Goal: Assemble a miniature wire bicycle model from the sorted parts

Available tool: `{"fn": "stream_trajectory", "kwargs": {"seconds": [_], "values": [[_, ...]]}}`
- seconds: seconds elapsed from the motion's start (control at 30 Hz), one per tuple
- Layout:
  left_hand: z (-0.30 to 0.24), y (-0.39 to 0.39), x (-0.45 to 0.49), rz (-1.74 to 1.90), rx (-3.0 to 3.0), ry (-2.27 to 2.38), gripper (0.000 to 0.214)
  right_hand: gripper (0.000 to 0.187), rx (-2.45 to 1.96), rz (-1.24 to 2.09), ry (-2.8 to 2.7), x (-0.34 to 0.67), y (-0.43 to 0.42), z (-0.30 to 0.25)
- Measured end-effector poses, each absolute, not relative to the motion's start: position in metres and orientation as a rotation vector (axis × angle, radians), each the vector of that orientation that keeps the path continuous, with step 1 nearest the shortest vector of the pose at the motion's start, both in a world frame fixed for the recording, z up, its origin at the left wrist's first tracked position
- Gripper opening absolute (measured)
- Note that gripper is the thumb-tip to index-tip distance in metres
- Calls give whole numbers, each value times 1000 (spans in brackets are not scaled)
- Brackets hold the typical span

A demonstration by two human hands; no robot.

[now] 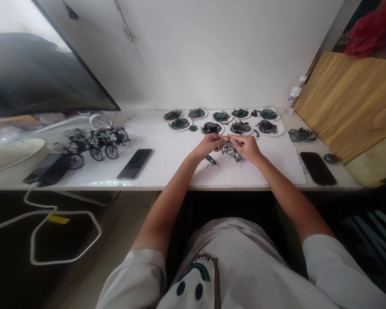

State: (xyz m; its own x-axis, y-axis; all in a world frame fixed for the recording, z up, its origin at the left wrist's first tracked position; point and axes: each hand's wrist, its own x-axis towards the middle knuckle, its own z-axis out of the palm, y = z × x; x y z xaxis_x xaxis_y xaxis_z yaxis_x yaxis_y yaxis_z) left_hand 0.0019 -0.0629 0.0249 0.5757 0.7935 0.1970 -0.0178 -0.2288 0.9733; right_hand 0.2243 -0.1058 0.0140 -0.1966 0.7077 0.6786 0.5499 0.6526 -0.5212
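Fingertip grip of left hand and right hand tight on small black bike frame between them

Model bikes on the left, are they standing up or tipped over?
Standing up: the model bikes rest on their wheels on the white table, frames vertical, just left of the dark phone.

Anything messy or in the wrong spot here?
Mostly tidy: parts sit on white plates. One heap of parts lies plateless on the bare table, right of the mat. A green piece lies loose between plates. The left hand and right hand pinch a bike frame.
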Motion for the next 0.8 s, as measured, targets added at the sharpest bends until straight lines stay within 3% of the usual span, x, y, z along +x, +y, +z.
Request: {"fn": "stream_trajectory", "kwargs": {"seconds": [0.8], "values": [[33,-72,3,864,1637,679,50,50,-1038,514,-1775,223,-106,14]]}}
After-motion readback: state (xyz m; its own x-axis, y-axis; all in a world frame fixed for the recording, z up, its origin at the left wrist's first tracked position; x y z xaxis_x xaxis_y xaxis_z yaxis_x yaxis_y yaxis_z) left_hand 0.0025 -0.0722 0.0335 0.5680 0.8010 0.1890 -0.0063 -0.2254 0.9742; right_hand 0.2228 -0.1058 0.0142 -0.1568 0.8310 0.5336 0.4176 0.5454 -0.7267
